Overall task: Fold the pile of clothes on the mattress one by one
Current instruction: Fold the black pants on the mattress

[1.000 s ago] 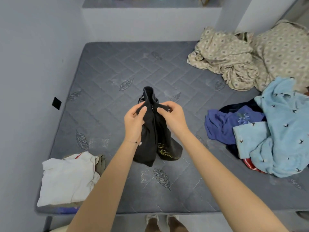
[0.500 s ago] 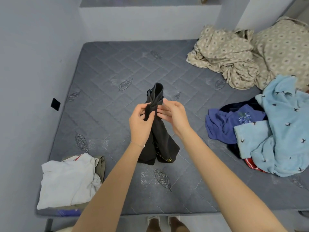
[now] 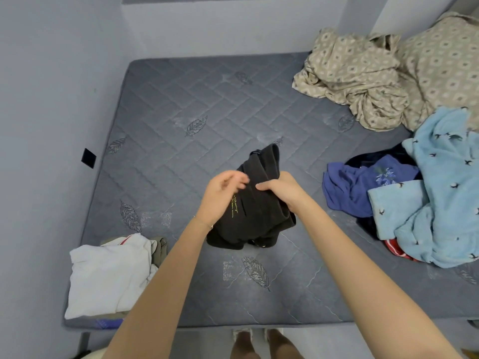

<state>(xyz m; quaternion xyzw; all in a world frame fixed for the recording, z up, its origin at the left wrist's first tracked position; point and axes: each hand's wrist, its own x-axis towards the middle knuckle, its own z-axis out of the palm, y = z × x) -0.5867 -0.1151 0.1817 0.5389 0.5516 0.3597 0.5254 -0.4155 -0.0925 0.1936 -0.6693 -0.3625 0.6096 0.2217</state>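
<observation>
A black garment (image 3: 259, 213) with small yellow lettering sits bunched on the middle of the grey quilted mattress (image 3: 181, 120). My right hand (image 3: 282, 189) grips its upper fold from the right. My left hand (image 3: 220, 195) hovers at its left side, blurred, fingers loosely curled; a grip on the cloth does not show. The unfolded pile lies at the right: a light blue bird-print piece (image 3: 445, 193), a dark blue top (image 3: 363, 185) and a red item (image 3: 394, 248) beneath. A folded stack topped by white cloth (image 3: 108, 275) rests at the front left corner.
Crumpled beige patterned bedding (image 3: 363, 76) and a matching pillow (image 3: 445, 63) fill the far right corner. Walls close the left and far sides. My feet (image 3: 261, 343) stand on the floor at the mattress's front edge.
The black garment came down from being held upright and now lies bunched lower on the mattress. My left hand slid off its top toward the left side; the right hand kept hold.
</observation>
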